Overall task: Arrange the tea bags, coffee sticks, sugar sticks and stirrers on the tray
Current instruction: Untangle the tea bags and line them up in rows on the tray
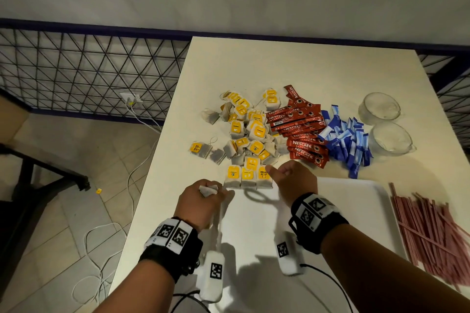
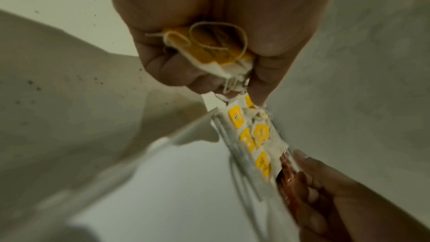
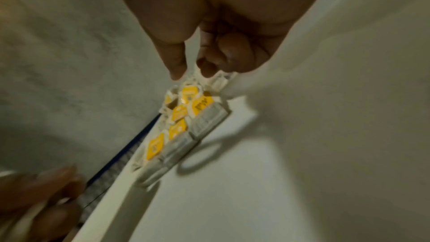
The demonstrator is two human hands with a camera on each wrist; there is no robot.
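Note:
A white tray (image 1: 356,201) lies at the table's near edge. Three yellow-tagged tea bags (image 1: 248,178) stand side by side along its far rim, also visible in the right wrist view as a tea bag row (image 3: 181,146). My left hand (image 1: 211,189) hovers just left of that row and grips a crumpled tea bag (image 2: 209,51) with its string looped in the fist. My right hand (image 1: 276,173) is over the right end of the row, fingers curled, thumb pointing left, nothing visibly held (image 3: 190,73). Behind lie the loose tea bag pile (image 1: 244,129), red coffee sticks (image 1: 300,132), blue sugar sticks (image 1: 348,140) and red stirrers (image 1: 427,223).
Two glass cups (image 1: 380,109) (image 1: 391,138) stand at the right, behind the sugar sticks. The table's left edge (image 1: 162,150) drops to a tiled floor with white cables (image 1: 101,249). A wire mesh fence (image 1: 89,71) runs behind.

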